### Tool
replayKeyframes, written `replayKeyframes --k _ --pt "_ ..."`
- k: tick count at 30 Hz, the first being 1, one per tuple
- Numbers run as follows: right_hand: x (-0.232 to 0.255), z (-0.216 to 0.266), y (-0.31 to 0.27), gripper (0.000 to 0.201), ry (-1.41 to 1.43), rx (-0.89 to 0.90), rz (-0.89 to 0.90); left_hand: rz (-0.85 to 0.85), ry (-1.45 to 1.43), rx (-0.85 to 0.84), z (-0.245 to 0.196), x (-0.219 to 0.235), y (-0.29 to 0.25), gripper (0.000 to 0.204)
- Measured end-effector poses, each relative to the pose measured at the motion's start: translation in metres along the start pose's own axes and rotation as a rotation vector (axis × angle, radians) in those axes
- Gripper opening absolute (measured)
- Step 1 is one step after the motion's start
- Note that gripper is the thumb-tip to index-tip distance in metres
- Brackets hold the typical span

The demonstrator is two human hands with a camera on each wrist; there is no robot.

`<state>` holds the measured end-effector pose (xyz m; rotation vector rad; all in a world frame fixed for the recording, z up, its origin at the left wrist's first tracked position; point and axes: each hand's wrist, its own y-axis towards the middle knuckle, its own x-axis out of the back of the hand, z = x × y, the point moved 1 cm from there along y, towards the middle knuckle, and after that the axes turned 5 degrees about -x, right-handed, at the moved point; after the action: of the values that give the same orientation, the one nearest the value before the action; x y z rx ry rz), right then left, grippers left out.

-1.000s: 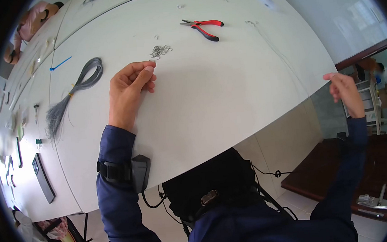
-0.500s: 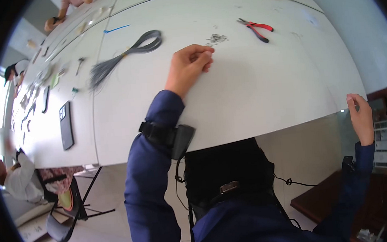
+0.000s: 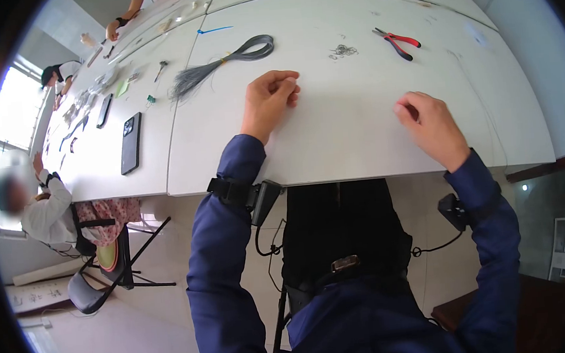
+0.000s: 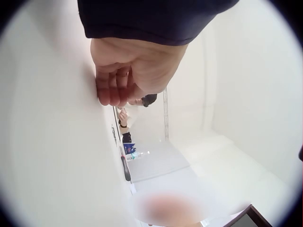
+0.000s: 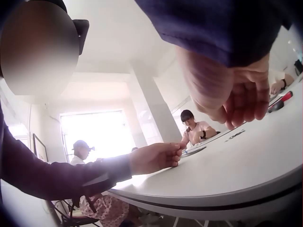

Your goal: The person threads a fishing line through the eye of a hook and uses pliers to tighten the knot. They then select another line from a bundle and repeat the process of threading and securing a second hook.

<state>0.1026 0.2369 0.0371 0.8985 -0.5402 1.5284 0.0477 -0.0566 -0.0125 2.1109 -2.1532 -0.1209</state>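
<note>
Beyond and to the right of my left hand [image 3: 269,104], a loose pile of small wire hooks [image 3: 343,51] lies on the white table [image 3: 353,148], farther out than either hand and between the two sideways. It is a tangle with no single long axis, so I judge that direction is what counts: forward and right for the left, forward and left for my right hand [image 3: 432,125]. My left is the nearer. Its fingers are curled narrow, thumb close to the forefinger; whether they pinch something thin, I cannot tell. My right is over the table, fingers bent in; I cannot tell whether anything is between them. Past it lie the red-and-black pliers [image 3: 387,36], set slantwise: nose far and left, handles near and right. Ahead of my left hand, the bundle of grey strands [image 3: 204,70] stretches from loose ends, near and left, to its loop, far and right. For the hooks, the left looks the shorter reach; for the pliers, the right.
</note>
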Motion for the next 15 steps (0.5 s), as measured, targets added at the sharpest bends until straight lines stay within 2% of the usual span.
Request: replayKeyframes --k 5,8,11,13,15 --pt "-0.031 0.021 0.048 0.019 0.115 0.062 0.042 -0.185 0.152 0.014 0.004 0.048 0.005 0.021" --pt "-0.054 0.027 0.088 0.022 0.181 0.004 0.119 -0.306 0.34 0.019 0.007 0.074 0.015 0.025" --pt "-0.078 0.037 0.127 0.023 0.262 -0.04 0.189 -0.386 0.622 -0.175 0.019 0.098 0.031 0.027" --pt "-0.095 0.045 0.15 0.024 0.341 -0.123 0.289 -0.377 0.774 -0.227 0.019 0.106 0.04 0.033" --pt "-0.112 0.055 0.173 0.025 0.341 -0.147 0.274 -0.343 0.888 -0.279 0.024 0.114 0.048 0.04"
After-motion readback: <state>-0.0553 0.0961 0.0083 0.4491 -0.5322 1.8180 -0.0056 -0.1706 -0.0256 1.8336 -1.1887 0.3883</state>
